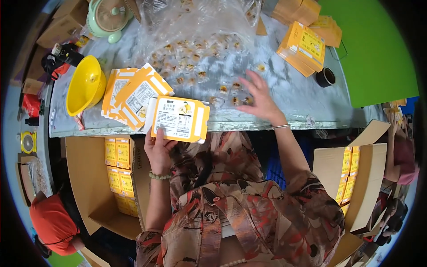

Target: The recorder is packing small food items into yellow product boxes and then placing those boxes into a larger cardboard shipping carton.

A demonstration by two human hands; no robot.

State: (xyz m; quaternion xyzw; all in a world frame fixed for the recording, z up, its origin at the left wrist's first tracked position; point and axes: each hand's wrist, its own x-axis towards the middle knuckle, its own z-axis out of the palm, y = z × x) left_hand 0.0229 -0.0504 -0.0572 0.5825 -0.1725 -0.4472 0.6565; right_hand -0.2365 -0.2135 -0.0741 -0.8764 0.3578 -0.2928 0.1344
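My left hand (159,150) grips a flat yellow-and-white carton (179,119) by its lower left corner, at the table's front edge. The carton's printed panel faces up, and a white flap shows on its left side. My right hand (259,99) is over the table with its fingers spread and nothing in them. Just left of its fingers lie several small clear-wrapped sweets (223,94) with amber-brown centres. One more wrapped sweet (260,67) rests beyond the fingertips. Behind the held carton, flat cartons (137,99) lie fanned out on the table.
A large clear plastic bag (191,22) and a heap of wrapped sweets cover the table's far middle. A yellow basket (86,84) stands left; stacked cartons (303,46) and a dark cup (325,77) are right. Open boxes (80,178) with packed cartons flank my lap. Other people sit at both sides.
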